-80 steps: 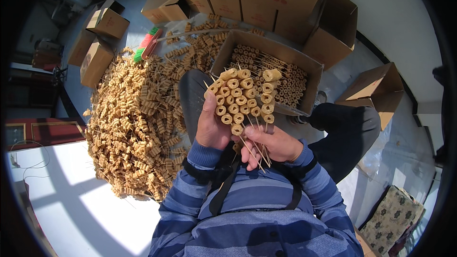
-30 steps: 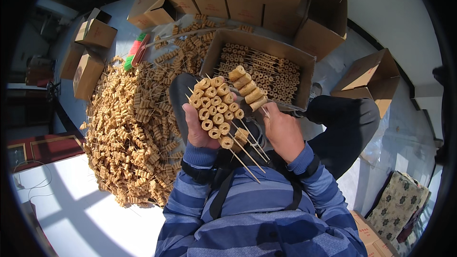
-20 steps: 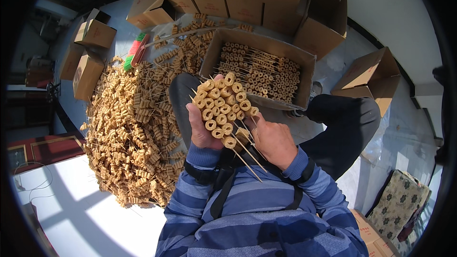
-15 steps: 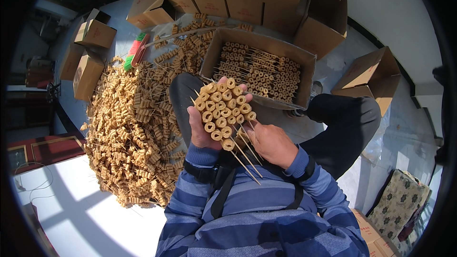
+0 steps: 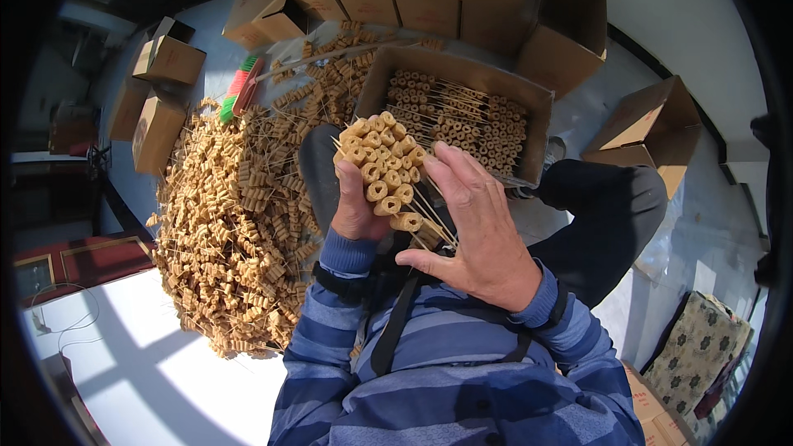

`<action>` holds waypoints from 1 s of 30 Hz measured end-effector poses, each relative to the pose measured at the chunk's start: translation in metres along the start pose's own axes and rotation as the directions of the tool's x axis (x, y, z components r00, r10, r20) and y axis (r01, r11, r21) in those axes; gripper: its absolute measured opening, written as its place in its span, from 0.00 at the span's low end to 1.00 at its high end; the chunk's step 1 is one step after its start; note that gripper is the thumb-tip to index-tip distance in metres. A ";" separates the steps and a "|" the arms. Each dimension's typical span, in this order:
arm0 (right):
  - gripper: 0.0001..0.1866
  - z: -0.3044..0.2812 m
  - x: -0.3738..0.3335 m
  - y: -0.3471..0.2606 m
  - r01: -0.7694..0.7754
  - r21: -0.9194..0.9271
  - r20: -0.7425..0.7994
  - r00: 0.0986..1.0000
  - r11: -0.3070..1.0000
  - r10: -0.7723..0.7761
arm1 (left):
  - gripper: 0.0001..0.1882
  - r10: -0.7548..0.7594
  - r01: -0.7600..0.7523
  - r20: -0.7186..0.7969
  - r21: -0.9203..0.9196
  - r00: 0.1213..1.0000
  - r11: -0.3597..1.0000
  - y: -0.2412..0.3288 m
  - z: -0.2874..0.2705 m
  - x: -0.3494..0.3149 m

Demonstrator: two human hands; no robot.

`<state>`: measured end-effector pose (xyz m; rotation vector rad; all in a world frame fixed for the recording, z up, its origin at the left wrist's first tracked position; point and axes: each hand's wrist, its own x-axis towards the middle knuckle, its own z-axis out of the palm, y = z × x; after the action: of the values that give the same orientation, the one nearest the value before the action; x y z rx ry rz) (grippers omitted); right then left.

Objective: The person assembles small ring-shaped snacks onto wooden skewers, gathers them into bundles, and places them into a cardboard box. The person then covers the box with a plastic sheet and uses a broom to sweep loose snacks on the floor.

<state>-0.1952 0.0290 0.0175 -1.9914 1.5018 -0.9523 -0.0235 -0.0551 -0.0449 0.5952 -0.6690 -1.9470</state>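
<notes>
A single head-worn fisheye camera looks steeply down at the nearby hands, taking in the legs and surrounding floor.

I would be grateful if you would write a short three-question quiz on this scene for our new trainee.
1. Fill in the missing word: The bundle of skewered hollow rolls rests in the ____ hand.

2. True or false: The right hand is clenched in a fist.

3. Multiple choice: Where does the large loose heap of skewers lie?
A. At the right of the picture, by the patterned cloth
B. At the left of the picture
C. Inside a carton

Key:
1. Left; the left hand cradles it.
2. False; the right hand is open.
3. B.
</notes>
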 end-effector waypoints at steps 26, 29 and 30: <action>0.39 0.034 -0.006 0.061 -0.179 0.080 0.019 0.984 0.981 0.178 | 0.51 -0.121 0.090 0.031 0.492 0.992 0.866 0.065 0.040 0.060; 0.36 0.060 -0.027 0.081 -0.196 0.143 0.346 0.928 0.970 0.137 | 0.54 -0.113 0.032 0.075 0.680 0.991 0.732 0.073 0.059 0.090; 0.35 0.071 -0.035 0.085 -0.201 0.195 0.443 0.891 0.960 0.096 | 0.54 -0.121 0.016 0.092 0.726 0.988 0.687 0.069 0.064 0.099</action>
<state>-0.2010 0.0347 -0.0982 -1.7398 1.2095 -0.5468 -0.0636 -0.1574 0.0360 0.9826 -1.5646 -1.7481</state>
